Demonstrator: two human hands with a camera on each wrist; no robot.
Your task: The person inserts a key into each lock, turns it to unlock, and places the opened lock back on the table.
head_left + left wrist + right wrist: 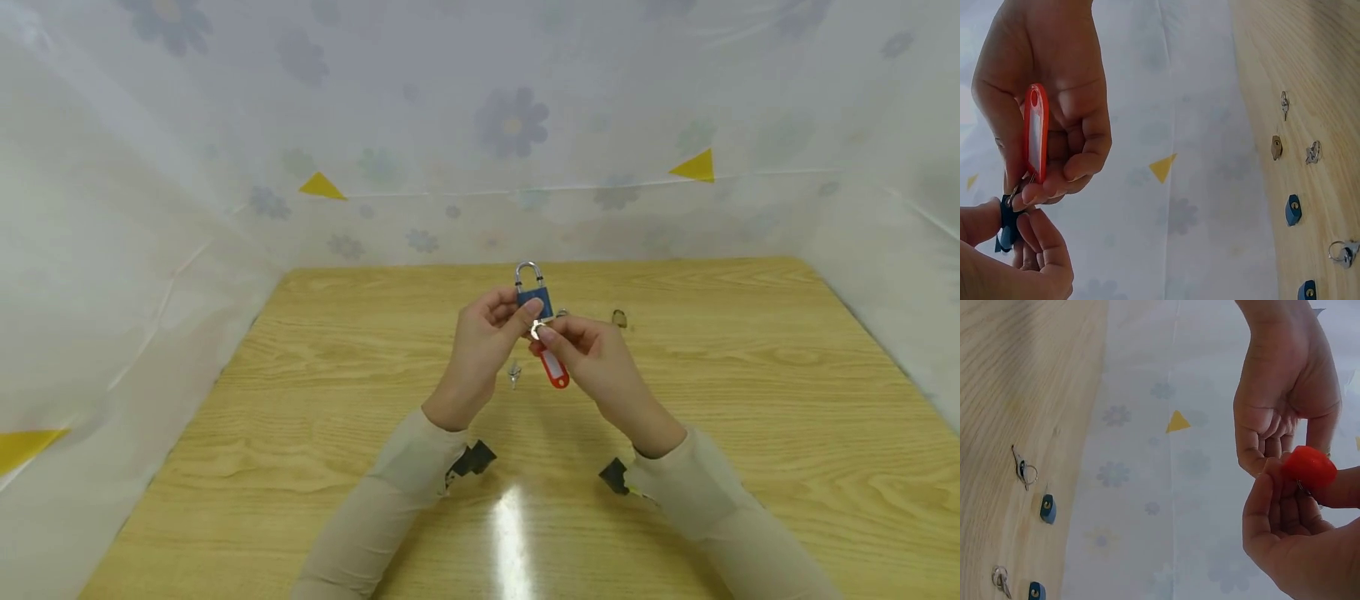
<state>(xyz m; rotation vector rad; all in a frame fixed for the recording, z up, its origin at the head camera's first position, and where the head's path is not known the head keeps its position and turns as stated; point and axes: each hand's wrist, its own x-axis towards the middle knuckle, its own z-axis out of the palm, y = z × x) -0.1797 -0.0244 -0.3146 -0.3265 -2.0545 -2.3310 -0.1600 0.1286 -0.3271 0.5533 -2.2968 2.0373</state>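
My left hand (477, 350) grips a small blue padlock (524, 296) by its body, its silver shackle pointing up. Just below the padlock, my right hand (603, 358) pinches a shiny key (537, 331) against the bottom of the lock. From the key's ring hangs a red key tag (555, 369) with a white label. In the left wrist view, that red tag (1035, 131) lies along the right palm, above the dark blue padlock (1009, 222). Fingers hide the keyhole, so how deep the key sits cannot be seen.
A loose key (513, 374) lies on the wooden table (337, 400) below the hands. Farther back rests a brass padlock (618, 318). The left wrist view shows another blue padlock (1294, 210) and ringed keys (1344, 253) on the table. A flowered sheet (420, 125) encloses the sides.
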